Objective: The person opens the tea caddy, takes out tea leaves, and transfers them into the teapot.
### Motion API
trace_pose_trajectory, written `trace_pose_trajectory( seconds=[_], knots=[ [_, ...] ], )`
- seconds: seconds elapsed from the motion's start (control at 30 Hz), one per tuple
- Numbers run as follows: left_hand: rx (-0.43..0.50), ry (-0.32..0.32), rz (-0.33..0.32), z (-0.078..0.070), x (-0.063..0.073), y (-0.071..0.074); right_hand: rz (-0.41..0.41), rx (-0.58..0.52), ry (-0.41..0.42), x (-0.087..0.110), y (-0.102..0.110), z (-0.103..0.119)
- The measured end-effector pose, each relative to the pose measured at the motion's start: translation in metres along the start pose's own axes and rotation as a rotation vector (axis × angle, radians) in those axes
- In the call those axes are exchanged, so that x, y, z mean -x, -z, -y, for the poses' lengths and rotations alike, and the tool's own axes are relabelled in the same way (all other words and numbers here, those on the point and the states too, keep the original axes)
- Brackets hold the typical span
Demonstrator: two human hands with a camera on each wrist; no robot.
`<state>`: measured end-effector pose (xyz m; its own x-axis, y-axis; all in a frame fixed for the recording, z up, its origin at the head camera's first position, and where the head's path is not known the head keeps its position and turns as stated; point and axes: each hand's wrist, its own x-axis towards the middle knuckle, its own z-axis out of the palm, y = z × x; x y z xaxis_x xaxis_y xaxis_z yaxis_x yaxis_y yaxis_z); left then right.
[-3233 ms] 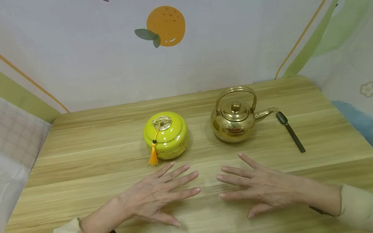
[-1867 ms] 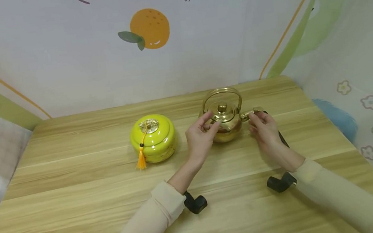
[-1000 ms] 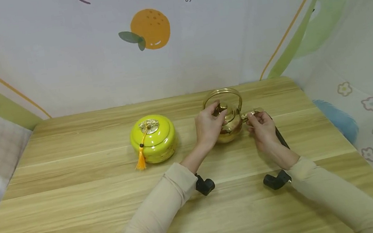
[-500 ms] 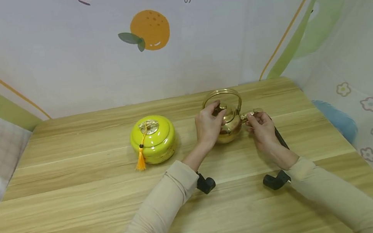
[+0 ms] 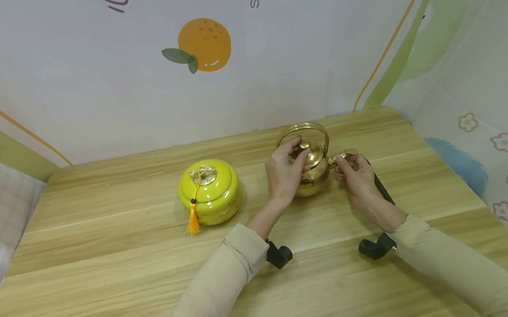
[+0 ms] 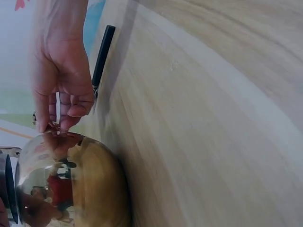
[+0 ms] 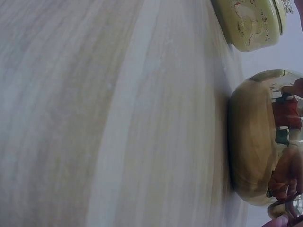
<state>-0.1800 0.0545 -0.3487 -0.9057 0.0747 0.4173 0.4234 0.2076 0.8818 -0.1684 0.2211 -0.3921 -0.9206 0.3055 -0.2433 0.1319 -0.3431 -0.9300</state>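
A shiny brass teapot (image 5: 313,184) with an arched handle stands upright on the wooden table. My left hand (image 5: 283,173) pinches the knob of its lid (image 5: 316,155) between thumb and fingers. In the left wrist view a dark band shows between the lid and the pot's body (image 6: 97,182). With thumb and fingertips, my right hand (image 5: 357,180) grips the spout (image 5: 334,161). Just behind that hand lies a dark spoon; its handle (image 5: 383,189) shows and its bowl is mostly hidden.
Left of the teapot sits a yellow-green lidded jar (image 5: 214,205) with a gold plate and an orange tassel (image 5: 192,219). A printed cloth (image 5: 281,70) hangs along the table's back edge. Black wrist cameras hang under both forearms.
Both hands came from resting spread over the table to the teapot. The right took hold of the spout, then the left the lid knob. Just now the lid has risen slightly.
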Motion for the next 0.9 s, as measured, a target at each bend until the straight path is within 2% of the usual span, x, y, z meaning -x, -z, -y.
trace_pose_trajectory(
  seconds=[0.2,0.4,0.67,0.9],
  knots=[
    [-0.003,-0.062,0.011,-0.004,0.010,0.013,0.001,-0.011,0.005,-0.001,0.000,-0.001],
    [-0.064,-0.096,0.086,-0.006,0.025,0.031,-0.006,-0.013,0.010,-0.002,0.000,-0.001],
    [-0.066,-0.052,0.277,-0.008,0.051,0.043,-0.010,-0.015,0.014,-0.002,-0.002,0.000],
    [-0.182,0.029,0.477,-0.006,0.068,0.049,-0.017,-0.002,0.008,-0.002,-0.002,0.000]
  ],
)
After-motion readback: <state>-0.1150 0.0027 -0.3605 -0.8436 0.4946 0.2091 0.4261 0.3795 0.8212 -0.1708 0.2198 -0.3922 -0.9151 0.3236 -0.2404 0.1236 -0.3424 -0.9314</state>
